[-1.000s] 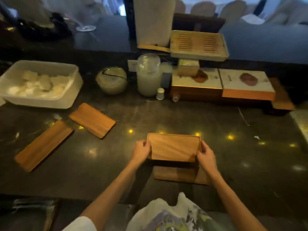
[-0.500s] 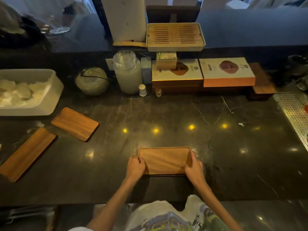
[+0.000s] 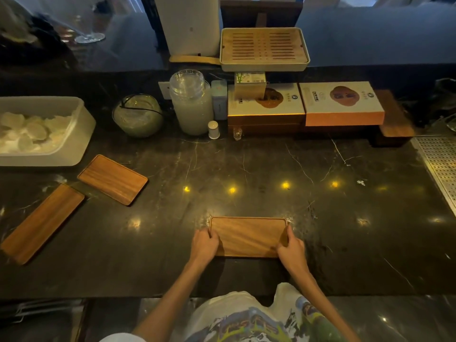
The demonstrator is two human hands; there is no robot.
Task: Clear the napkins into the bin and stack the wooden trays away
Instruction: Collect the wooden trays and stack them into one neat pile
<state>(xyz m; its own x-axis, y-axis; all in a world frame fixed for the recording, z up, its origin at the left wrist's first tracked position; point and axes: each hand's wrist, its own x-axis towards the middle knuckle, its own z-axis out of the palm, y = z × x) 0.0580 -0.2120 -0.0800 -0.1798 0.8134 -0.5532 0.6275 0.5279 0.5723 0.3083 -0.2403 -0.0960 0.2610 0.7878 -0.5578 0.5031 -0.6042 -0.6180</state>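
A wooden tray lies flat on the dark marble counter right in front of me; it rests on another tray that it hides. My left hand grips its left end and my right hand grips its right end. Two more wooden trays lie at the left: one angled near the bin, a longer one closer to the counter's left edge. The white bin at the far left holds several crumpled white napkins.
Along the back stand a round glass bowl, a tall glass jar, a small white bottle, two flat boxes and a slatted tea tray. A perforated metal drain board lies at the right edge.
One second ago I held the tray raised above a second tray lying on the counter. I lowered it onto that tray, and it now sits flat and covers it.
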